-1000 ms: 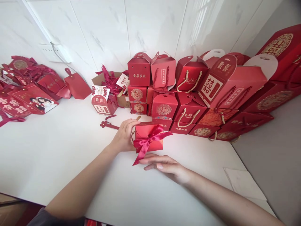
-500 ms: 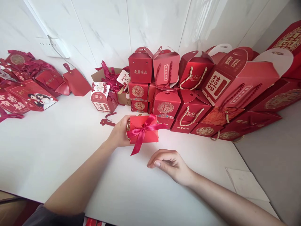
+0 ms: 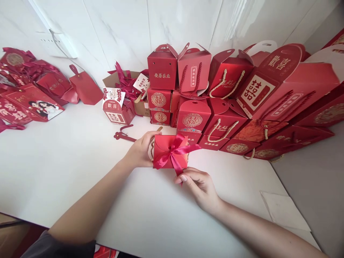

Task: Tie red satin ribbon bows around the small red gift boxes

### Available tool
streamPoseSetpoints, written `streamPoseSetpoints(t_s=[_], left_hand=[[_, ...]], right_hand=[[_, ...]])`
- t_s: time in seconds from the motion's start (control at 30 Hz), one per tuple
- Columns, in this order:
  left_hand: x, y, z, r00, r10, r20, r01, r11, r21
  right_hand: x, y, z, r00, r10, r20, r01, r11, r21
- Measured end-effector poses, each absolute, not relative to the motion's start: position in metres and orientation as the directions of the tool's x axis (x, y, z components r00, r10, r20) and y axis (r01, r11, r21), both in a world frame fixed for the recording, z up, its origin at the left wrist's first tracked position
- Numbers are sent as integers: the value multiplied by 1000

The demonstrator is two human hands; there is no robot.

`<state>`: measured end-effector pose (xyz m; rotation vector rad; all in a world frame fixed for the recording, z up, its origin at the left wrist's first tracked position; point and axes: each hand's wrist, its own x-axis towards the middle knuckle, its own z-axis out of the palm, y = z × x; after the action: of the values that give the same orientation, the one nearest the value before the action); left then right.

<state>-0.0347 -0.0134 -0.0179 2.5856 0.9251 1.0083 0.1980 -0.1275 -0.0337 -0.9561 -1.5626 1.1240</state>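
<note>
A small red gift box [image 3: 162, 144], topped with a tied magenta ribbon bow [image 3: 172, 154], is held above the white table [image 3: 129, 204]. My left hand [image 3: 142, 150] grips its left side, beside a twisted gold cord; most of those fingers are hidden behind the box. At the box's lower right corner, my right hand [image 3: 199, 184] pinches one hanging tail of the ribbon between thumb and fingers. Behind my left hand lies a dark red strip with a flower-shaped end [image 3: 118, 135].
Stacked red gift boxes [image 3: 192, 120] line the wall from centre to right. A cardboard box [image 3: 142, 108] holds magenta ribbons, with a small red box [image 3: 116, 113] before it. More red packages [image 3: 40, 98] pile up at far left. White sheets [image 3: 285, 211] lie at right.
My right hand has moved up to the box and taken hold of a ribbon tail. The box, in my left hand, appears slightly further right in view.
</note>
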Motion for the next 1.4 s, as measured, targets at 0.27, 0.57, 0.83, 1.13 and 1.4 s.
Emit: streamPoseSetpoints(t_s=[0.27,0.57,0.83,1.13,1.4], left_hand=[[-34,-13,-16,594,745,303,425,-610,669],[-37,-10,-2,723,690,-49,320,-271,908],[-44,3,-2,538,806,246,-30,-274,961],[-27,-16,1,569,792,222,88,-328,941],[-25,-14,-4,613,745,263,-16,-320,947]], right_hand=[[194,-120,-40,-275,955,111,-11,113,-994],[211,-99,-55,-52,998,-22,-456,-43,-889],[213,-88,-58,-82,989,-122,-456,-146,-878],[212,-96,-54,-109,994,14,-370,-28,-929],[212,-102,-50,-275,959,65,-284,-16,-959]])
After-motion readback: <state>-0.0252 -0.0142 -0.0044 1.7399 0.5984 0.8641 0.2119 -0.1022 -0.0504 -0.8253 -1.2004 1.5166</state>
